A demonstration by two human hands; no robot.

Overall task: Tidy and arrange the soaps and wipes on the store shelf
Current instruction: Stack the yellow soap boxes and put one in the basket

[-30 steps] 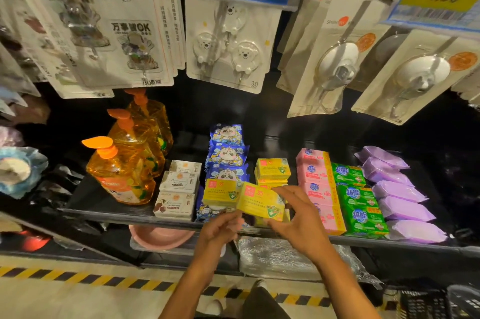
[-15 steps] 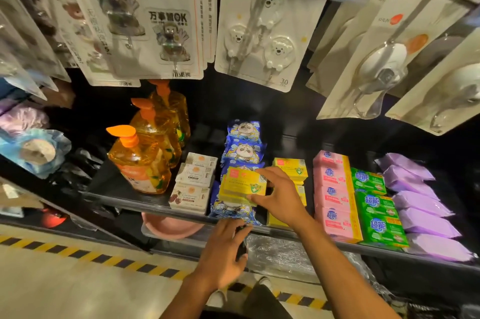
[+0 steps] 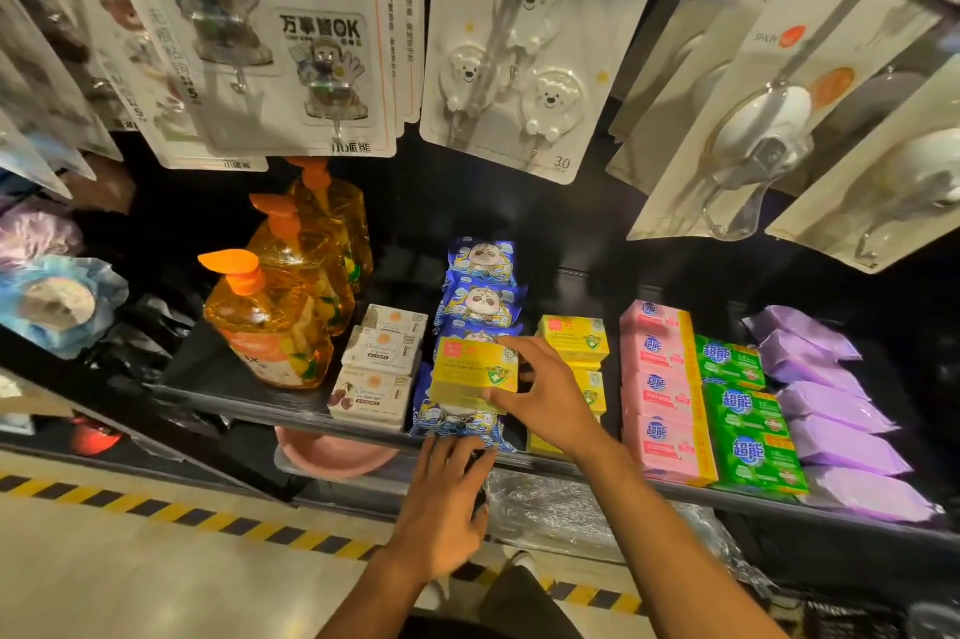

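My right hand (image 3: pixel 545 396) grips a stack of yellow soap boxes (image 3: pixel 474 373), which sits on top of the blue panda wipe packs (image 3: pixel 480 298) near the shelf front. My left hand (image 3: pixel 447 498) hangs below the shelf's front edge (image 3: pixel 234 404) with fingers spread, its tips at the lowest blue wipe pack (image 3: pixel 457 425). More yellow soap boxes (image 3: pixel 574 334) lie in a row just right of my right hand. Pink soap bars (image 3: pixel 660 394), green soap bars (image 3: pixel 743 415) and purple wipe packs (image 3: pixel 826 404) fill the rows to the right.
Three orange pump bottles (image 3: pixel 275 321) stand at the shelf's left, with white soap boxes (image 3: pixel 379 363) beside them. Carded hooks (image 3: pixel 514 66) hang low over the shelf. A pink basin (image 3: pixel 332 454) sits on the level below. The floor has yellow-black tape (image 3: pixel 156 508).
My right hand carried the yellow soap boxes left onto the blue wipe packs. My left hand let go of them and dropped below the shelf edge. The camera moved closer.
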